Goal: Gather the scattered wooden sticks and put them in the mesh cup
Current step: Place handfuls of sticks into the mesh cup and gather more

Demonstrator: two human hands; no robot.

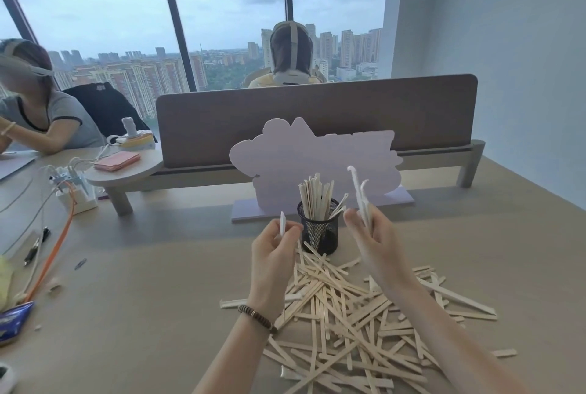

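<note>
My left hand (275,246) is raised just left of the mesh cup (318,228), its fingers (293,231) curled in and pinching one short pale stick (282,224) that stands upright between thumb and forefinger. A beaded bracelet (255,317) sits on that wrist. My right hand (374,241) is up just right of the cup, fingers curled round a small bundle of sticks (361,197); their tips rise above my hand, and two of them end in small hooks.

The black mesh cup stands upright on the surface (152,292), between my two hands, and already holds a cluster of wooden sticks (315,195) that stand on end and lean apart. One loose stick rests against the cup's foot.

Below my hands and under my forearms lies the scattered pile of wooden sticks (348,314), crossed over one another in a loose heap that reaches from the cup's base toward me and out to the right.

Behind the cup stands a lilac cut-out board (317,162) on a flat base, and behind that a brown desk divider (317,120). At the left of the surface lie an orange cable (55,254) and a white power strip (77,197). Beyond the divider a person (290,54) sits with their back to me; another person (35,108) sits at the far left.
</note>
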